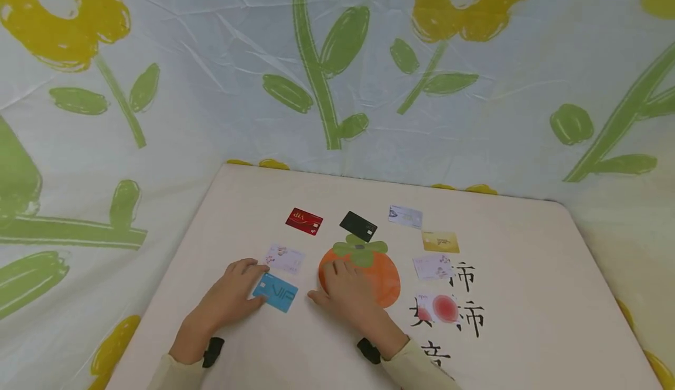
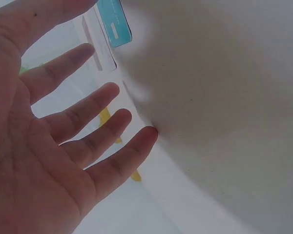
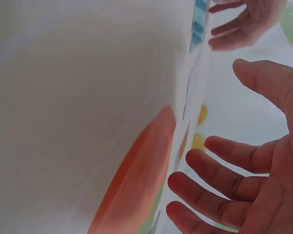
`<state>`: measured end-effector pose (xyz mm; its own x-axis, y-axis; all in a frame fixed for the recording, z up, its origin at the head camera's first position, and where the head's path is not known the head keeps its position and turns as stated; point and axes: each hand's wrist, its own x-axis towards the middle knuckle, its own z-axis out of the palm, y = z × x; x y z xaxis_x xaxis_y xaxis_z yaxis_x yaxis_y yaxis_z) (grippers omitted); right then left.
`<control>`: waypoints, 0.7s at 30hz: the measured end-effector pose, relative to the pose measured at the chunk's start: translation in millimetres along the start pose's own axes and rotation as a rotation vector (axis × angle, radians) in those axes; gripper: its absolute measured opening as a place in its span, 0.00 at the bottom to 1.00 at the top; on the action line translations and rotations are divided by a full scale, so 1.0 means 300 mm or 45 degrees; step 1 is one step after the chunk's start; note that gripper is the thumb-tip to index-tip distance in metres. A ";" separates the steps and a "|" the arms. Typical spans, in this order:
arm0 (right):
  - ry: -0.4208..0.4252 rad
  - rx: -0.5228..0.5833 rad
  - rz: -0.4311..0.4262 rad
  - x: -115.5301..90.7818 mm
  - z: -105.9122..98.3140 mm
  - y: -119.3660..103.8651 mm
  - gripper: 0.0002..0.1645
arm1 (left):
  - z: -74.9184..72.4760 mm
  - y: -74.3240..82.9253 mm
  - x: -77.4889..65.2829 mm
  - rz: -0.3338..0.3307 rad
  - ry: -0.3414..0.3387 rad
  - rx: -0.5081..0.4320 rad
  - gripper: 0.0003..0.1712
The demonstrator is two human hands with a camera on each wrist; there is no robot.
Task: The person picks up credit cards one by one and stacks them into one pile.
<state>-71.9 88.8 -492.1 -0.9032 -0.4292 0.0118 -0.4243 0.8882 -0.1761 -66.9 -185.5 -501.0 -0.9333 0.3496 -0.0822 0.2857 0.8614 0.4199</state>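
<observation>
My left hand [image 1: 232, 296] is at the left edge of a blue VIP card [image 1: 276, 292], fingers spread and loosely bent, with the thumb by the card's lower left edge. That blue card [image 2: 115, 24] appears beyond the thumb in the left wrist view. Just behind it lies a pale card with a floral print [image 1: 285, 259]. Over the orange persimmon picture [image 1: 387, 279] hovers my right hand [image 1: 350, 296], its fingers apart and slightly bent with nothing between them. Part of the persimmon is hidden beneath this hand.
Farther back lie a red VIP card [image 1: 304, 221], a black card [image 1: 358, 226], a silvery card [image 1: 405, 216] and a gold card [image 1: 440, 242]. Two patterned cards [image 1: 432, 267] on the right overlap black printed characters [image 1: 471, 318]. A flowered cloth [image 1: 211, 85] hangs behind the table [image 1: 527, 261].
</observation>
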 end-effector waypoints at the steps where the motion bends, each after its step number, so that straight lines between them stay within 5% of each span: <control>1: -0.026 0.011 -0.004 0.010 0.006 -0.012 0.35 | 0.000 -0.003 0.002 -0.002 -0.005 0.003 0.35; 14: -0.209 -0.103 -0.087 0.095 0.044 -0.162 0.39 | 0.002 -0.022 0.010 0.053 0.026 0.090 0.36; 21: -0.193 -0.193 -0.115 0.098 0.055 -0.184 0.40 | -0.009 -0.003 0.021 0.022 -0.014 0.106 0.34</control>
<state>-73.9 24.3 -498.2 -0.8456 -0.5179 -0.1291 -0.5186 0.8545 -0.0311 -73.6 -185.1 -499.4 -0.9257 0.3685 -0.0852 0.3195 0.8825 0.3451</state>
